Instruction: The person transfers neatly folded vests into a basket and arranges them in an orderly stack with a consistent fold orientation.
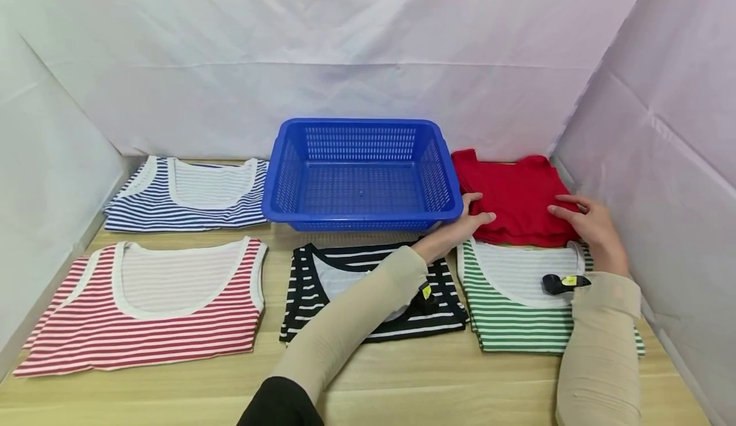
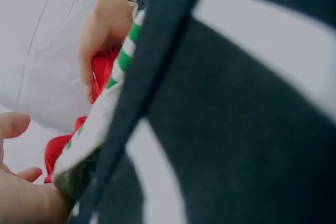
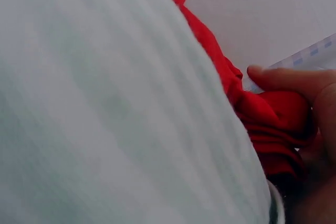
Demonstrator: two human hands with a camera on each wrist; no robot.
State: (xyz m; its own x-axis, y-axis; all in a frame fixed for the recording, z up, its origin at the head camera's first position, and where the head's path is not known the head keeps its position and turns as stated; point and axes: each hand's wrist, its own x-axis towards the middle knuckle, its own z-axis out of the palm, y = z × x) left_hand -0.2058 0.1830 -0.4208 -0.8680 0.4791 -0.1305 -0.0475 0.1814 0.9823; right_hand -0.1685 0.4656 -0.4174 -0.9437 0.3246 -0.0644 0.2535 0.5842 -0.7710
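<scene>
A folded red garment (image 1: 512,199) lies at the back right. My left hand (image 1: 457,228) is at its left edge, thumb and a finger spread apart over the cloth, close beside the blue basket's corner. My right hand (image 1: 595,225) grips the garment's right edge; in the right wrist view the red cloth (image 3: 273,114) bulges between its fingers and thumb. Below the right hand lies a green-striped tank top (image 1: 517,324), and under my left forearm a black-and-white striped top (image 1: 310,285). These striped tops fill much of both wrist views.
An open blue plastic basket (image 1: 359,221) stands at the back centre. To its left lies a folded blue-striped tank top (image 1: 190,215), with a red-striped tank top (image 1: 155,333) in front. White cloth walls (image 1: 356,30) enclose the wooden table (image 1: 437,381) at the back and sides.
</scene>
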